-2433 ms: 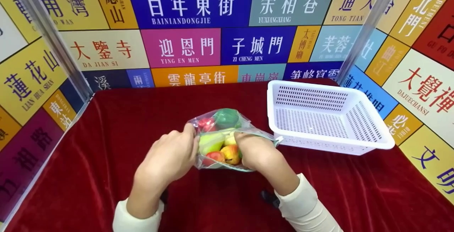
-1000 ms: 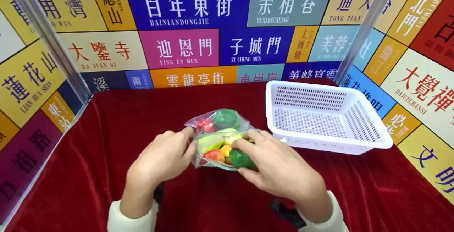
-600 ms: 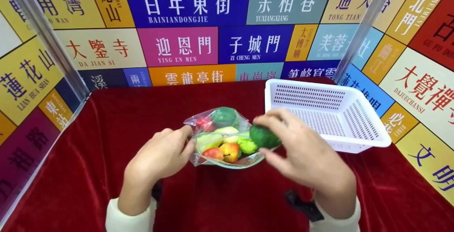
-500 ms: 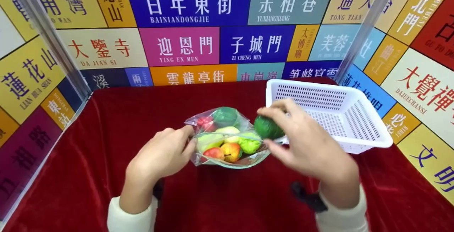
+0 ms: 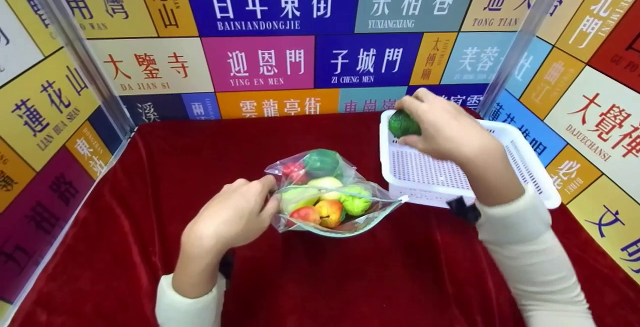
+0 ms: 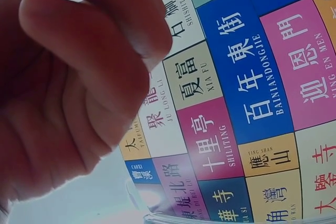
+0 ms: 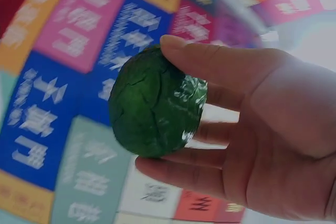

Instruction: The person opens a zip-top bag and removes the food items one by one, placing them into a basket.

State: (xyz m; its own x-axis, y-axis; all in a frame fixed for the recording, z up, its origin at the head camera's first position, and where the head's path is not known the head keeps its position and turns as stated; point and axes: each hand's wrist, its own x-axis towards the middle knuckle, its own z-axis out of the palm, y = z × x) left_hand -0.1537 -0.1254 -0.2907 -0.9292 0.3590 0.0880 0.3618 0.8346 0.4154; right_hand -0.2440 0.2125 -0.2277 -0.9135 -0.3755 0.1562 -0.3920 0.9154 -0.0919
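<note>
In the head view my right hand (image 5: 445, 124) grips a dark green, round vegetable with raised veins (image 5: 404, 124) over the far left corner of the white basket (image 5: 425, 197). In the right wrist view, thumb and fingers curve round this dark green vegetable (image 7: 155, 103). My left hand (image 5: 232, 214) pinches the left edge of a clear zip bag (image 5: 367, 228), whose mouth gapes toward me. Inside lie a red-yellow fruit (image 5: 329, 213), a reddish fruit (image 5: 304, 215), a light green leafy vegetable (image 5: 356, 200) and other produce. Only curled fingers (image 6: 100, 61) show in the left wrist view, without the bag.
Dark red velvet cloth (image 5: 320, 287) covers the table. The basket, with slotted walls, stands to the right of the bag. Behind rises a wall of coloured sign panels (image 5: 270, 2), with clear posts (image 5: 75, 52) at its corners.
My right hand took hold of the dark green vegetable in the bag, drew it out and carried it right and away from me, over the basket. My left hand keeps its hold on the bag.
</note>
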